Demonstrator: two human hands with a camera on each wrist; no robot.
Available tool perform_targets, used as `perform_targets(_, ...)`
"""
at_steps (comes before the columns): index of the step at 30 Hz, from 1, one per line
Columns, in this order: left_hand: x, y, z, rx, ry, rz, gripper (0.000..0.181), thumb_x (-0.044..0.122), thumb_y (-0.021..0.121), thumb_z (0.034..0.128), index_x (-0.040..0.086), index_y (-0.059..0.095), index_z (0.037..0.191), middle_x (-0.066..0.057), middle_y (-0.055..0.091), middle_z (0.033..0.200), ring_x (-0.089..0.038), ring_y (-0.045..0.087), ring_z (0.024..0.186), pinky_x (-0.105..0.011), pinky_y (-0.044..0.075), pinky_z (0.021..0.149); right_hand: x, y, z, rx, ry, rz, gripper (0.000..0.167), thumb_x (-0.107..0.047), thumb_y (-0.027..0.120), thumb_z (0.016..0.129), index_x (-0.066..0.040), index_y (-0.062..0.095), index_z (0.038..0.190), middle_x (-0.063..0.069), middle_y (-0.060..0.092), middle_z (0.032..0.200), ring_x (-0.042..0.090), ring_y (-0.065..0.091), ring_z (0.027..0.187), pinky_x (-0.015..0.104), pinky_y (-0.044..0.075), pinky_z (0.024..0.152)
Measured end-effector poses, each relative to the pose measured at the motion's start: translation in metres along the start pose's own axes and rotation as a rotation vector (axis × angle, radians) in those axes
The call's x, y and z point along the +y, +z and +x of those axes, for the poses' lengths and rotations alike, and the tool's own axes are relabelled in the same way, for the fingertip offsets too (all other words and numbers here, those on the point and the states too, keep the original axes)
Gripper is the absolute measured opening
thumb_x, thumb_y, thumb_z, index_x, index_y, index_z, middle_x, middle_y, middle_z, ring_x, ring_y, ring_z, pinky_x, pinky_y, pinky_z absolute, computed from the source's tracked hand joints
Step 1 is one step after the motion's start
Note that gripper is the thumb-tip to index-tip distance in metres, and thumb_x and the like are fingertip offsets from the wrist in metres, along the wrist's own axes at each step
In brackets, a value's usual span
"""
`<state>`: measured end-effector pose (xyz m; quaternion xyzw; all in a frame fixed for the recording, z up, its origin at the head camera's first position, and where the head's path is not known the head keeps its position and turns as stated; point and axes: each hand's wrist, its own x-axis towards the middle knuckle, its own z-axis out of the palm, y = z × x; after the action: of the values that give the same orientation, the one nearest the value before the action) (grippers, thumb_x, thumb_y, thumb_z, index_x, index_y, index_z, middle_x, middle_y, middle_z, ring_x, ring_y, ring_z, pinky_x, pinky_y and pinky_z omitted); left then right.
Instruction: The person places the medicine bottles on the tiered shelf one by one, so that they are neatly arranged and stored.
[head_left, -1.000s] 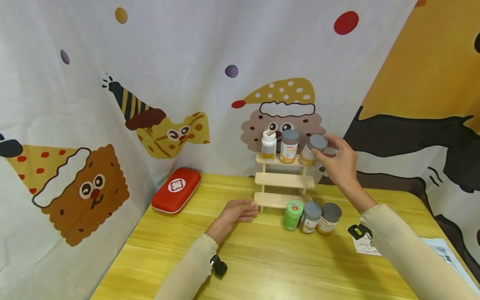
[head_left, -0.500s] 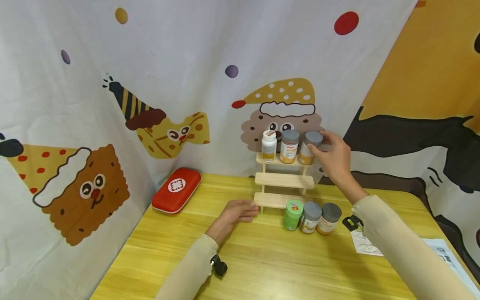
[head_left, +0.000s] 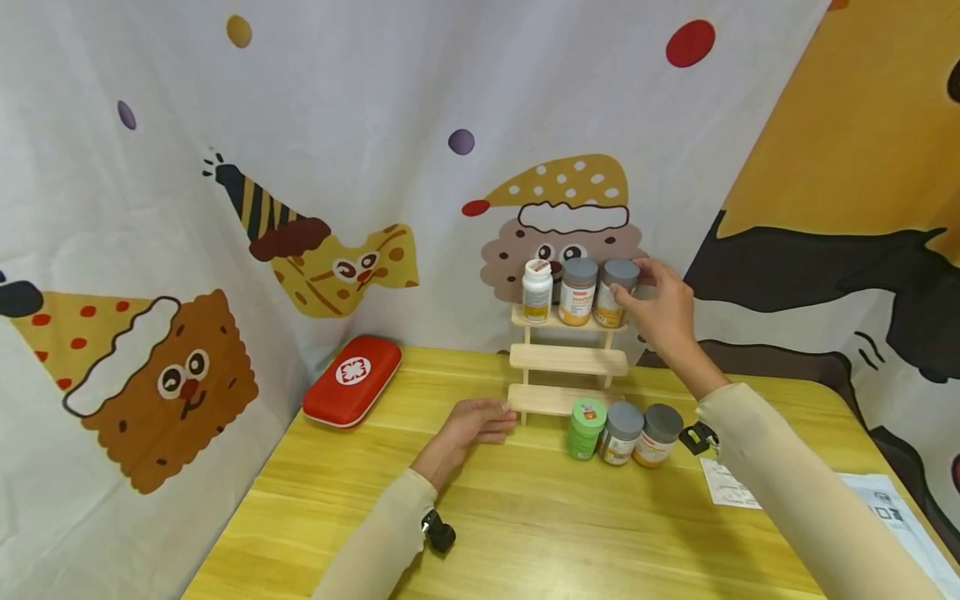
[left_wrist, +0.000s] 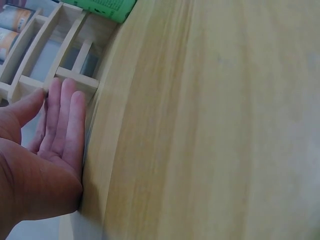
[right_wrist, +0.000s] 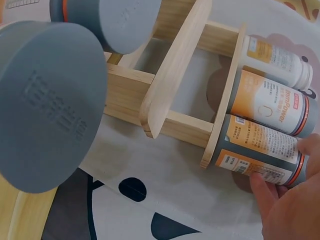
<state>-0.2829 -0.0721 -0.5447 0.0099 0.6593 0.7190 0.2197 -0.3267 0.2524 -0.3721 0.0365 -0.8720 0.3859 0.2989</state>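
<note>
My right hand (head_left: 663,310) grips a grey-lidded supplement jar (right_wrist: 257,150), which stands at the right end of the top tier of a wooden step rack (head_left: 568,360). Left of it on that tier are a similar grey-lidded jar (head_left: 578,292) and a slim white bottle (head_left: 537,292). Low at the rack's left side, my left hand (left_wrist: 55,145) holds the end of the bottom tier between thumb and fingers, the fingers nearly straight. Before the rack, on the table, stand a green bottle (head_left: 586,430) and two more grey-lidded jars, one in the middle (head_left: 620,433) and one at right (head_left: 657,436).
A red zip case (head_left: 352,381) with a white emblem lies at the table's back left. To the right are a small paper slip (head_left: 727,483) and a pale printed packet (head_left: 892,512). A cartoon-print cloth (head_left: 420,125) hangs behind the wooden table (head_left: 525,525).
The jar in my right hand has gone from tilted to upright and shifted left, close beside the middle jar. My right hand moved left with it; the left hand stays put.
</note>
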Motion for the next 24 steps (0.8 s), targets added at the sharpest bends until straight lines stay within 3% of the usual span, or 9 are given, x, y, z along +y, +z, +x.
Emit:
perform_targets(18, -0.002, 0.0, 0.0, 0.0, 0.007, 0.002, 0.038, 0.023, 0.071, 0.1026, -0.002, 0.069, 0.13, -0.013, 0.081, 0.116, -0.019, 0.08, 0.101, -0.034, 0.068, 0.086, 0.0, 0.003, -0.005, 0.025, -0.061, 0.008, 0.054, -0.014, 0.081, 0.095, 0.004, 0.059, 0.142, 0.028, 0.066, 0.133, 0.046, 0.066, 0.118, 0.061, 0.048, 0.107)
perform_targets(24, -0.002, 0.0, 0.0, -0.003, 0.008, 0.0, 0.039, 0.024, 0.072, 0.1026, -0.003, 0.069, 0.131, -0.012, 0.081, 0.115, -0.019, 0.08, 0.101, -0.034, 0.068, 0.086, 0.003, -0.001, -0.013, -0.025, -0.057, -0.001, 0.062, -0.016, 0.081, 0.096, 0.001, 0.054, 0.149, 0.026, 0.063, 0.14, 0.042, 0.066, 0.125, 0.056, 0.061, 0.097)
